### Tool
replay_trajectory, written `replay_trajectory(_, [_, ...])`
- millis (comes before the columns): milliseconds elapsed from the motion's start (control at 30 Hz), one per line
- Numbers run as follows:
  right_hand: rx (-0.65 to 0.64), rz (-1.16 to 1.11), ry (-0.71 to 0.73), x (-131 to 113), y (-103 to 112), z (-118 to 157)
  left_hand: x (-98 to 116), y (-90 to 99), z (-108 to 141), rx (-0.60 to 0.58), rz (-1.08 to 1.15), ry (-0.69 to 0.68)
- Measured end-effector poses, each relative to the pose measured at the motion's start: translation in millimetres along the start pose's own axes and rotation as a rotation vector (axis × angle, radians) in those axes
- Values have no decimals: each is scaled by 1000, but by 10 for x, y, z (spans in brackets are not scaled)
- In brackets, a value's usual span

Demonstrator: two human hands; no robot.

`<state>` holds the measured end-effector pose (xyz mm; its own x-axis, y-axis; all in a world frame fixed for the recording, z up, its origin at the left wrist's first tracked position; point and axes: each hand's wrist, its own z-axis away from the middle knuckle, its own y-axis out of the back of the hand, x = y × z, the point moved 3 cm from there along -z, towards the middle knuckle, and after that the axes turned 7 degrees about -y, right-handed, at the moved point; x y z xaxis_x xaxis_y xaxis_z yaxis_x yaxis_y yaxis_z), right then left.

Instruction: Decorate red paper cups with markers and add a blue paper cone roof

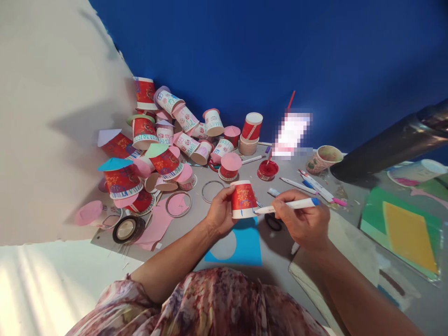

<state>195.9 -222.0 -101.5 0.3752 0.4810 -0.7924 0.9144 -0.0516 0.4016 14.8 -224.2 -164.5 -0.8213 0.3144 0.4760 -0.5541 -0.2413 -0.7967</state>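
Note:
My left hand [221,211] is closed around a red paper cup [244,198] with gold print, turned upside down so its white rim faces down. Blue lines are drawn on the cup's side near that rim. My right hand [304,219] grips a white marker [294,206] with a blue end, its tip at or very near the cup's lower right side. Below the cup lies a sheet of blue paper [250,245] with a round hole cut from it. Dark scissor handles [273,222] show partly beneath my right hand.
Decorated paper cups with cone tops [121,177] are heaped at the left. Behind are stacked cups [252,127] and a red paint pot [268,170]. Loose markers [317,185], a patterned cup [324,158], a dark pipe [388,140] and coloured sheets [409,233] lie rightward. A tape roll [129,229] sits left.

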Motion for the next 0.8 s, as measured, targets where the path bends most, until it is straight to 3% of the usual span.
replay_trajectory(800, [-68, -10, -25, -18, -7, -30, 2, 32, -6, -14, -33, -15])
